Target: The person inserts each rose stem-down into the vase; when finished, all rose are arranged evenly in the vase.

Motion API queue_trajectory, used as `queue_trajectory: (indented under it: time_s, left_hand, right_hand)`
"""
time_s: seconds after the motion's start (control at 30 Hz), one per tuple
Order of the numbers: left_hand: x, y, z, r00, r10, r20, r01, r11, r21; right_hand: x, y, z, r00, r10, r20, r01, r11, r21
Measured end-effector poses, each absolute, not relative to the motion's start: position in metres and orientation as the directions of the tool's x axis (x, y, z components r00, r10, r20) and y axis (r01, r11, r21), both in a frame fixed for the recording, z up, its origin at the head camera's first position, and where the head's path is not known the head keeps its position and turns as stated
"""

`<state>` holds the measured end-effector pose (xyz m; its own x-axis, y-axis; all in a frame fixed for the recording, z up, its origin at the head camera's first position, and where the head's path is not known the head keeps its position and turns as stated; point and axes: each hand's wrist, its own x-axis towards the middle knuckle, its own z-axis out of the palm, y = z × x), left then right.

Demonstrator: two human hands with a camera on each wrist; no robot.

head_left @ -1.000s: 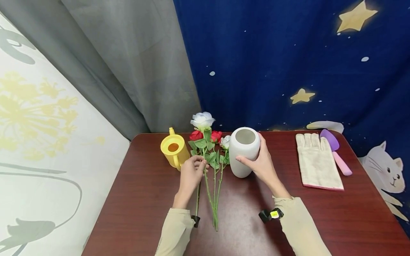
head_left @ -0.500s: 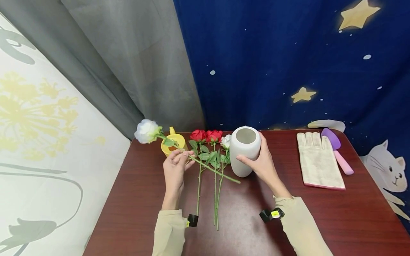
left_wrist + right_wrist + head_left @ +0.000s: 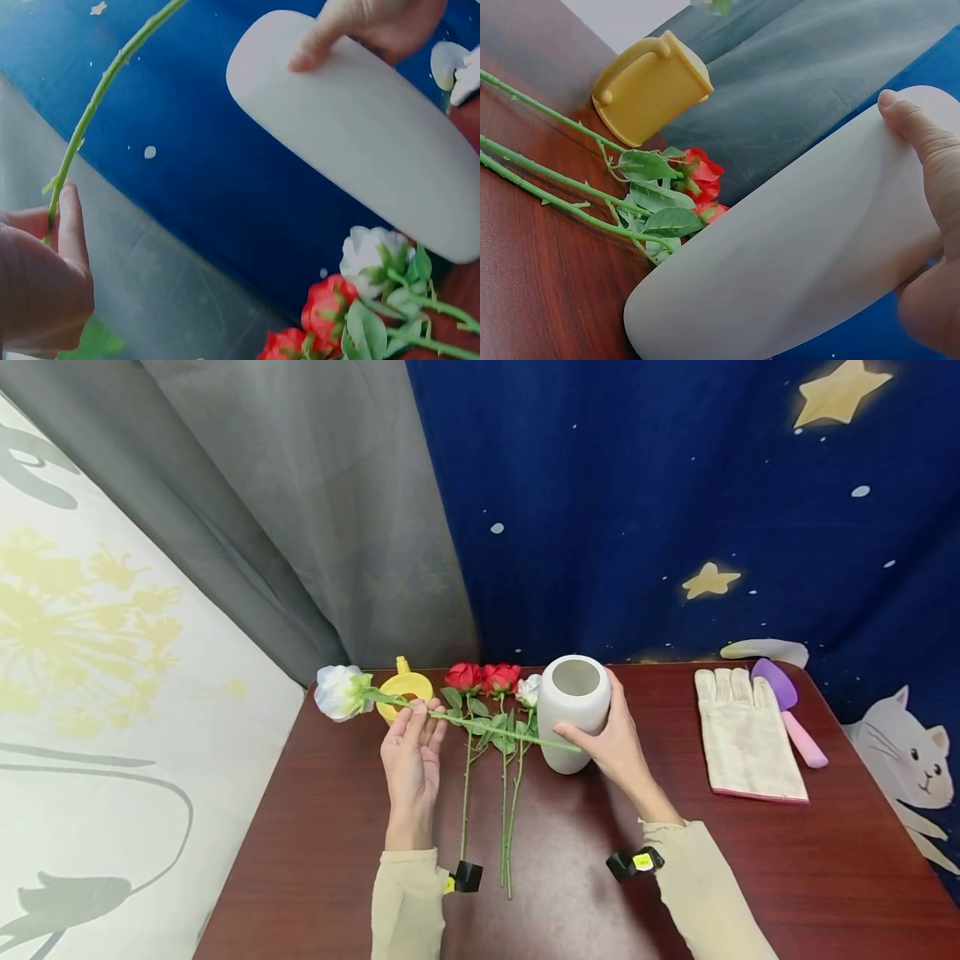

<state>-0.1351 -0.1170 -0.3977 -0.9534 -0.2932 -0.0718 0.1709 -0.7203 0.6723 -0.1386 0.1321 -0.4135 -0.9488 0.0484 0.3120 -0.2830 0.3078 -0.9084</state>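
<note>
My left hand (image 3: 412,760) pinches the green stem of a white rose (image 3: 341,693) between thumb and fingers. The bloom points left, and the stem stretches rightward, its cut end in front of the white vase (image 3: 573,714) in the head view. With thumb and fingers around its right side, my right hand (image 3: 618,743) grips the upright vase, whose mouth faces up. In the left wrist view the pinched stem (image 3: 94,101) rises from the fingertips. Two red roses (image 3: 501,678) and another white rose (image 3: 528,691) lie on the table left of the vase.
Behind the held rose stands a yellow watering can (image 3: 405,689). At the right lie a cream work glove (image 3: 750,735) and a purple-and-pink hand trowel (image 3: 802,739). The dark red wooden table (image 3: 322,860) backs onto grey and blue curtains (image 3: 637,510).
My left hand lifted the white rose from among the others and moved left, turning it from upright-pointing to nearly level across the view. My right hand stays on the vase.
</note>
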Motion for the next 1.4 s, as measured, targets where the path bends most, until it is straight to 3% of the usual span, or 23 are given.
queue_trajectory:
  time_s: [0.43,0.73,1.4]
  left_hand:
    - [-0.143,-0.103,-0.385,-0.904,-0.403,-0.147,0.268,-0.799,0.538]
    - [-0.148,-0.094,-0.373,-0.884,-0.456,-0.103,0.326,-0.759,0.564]
    - [-0.167,-0.072,-0.365,-0.878,-0.475,-0.064,0.326,-0.689,0.647]
  right_hand:
    - [-0.137,0.132,-0.414,-0.952,0.049,0.301,-0.274,0.296,-0.915]
    - [-0.137,0.132,-0.416,-0.951,0.057,0.305,-0.275,0.297,-0.914]
    - [-0.138,0.133,-0.413,-0.951,0.055,0.304,-0.274,0.309,-0.911]
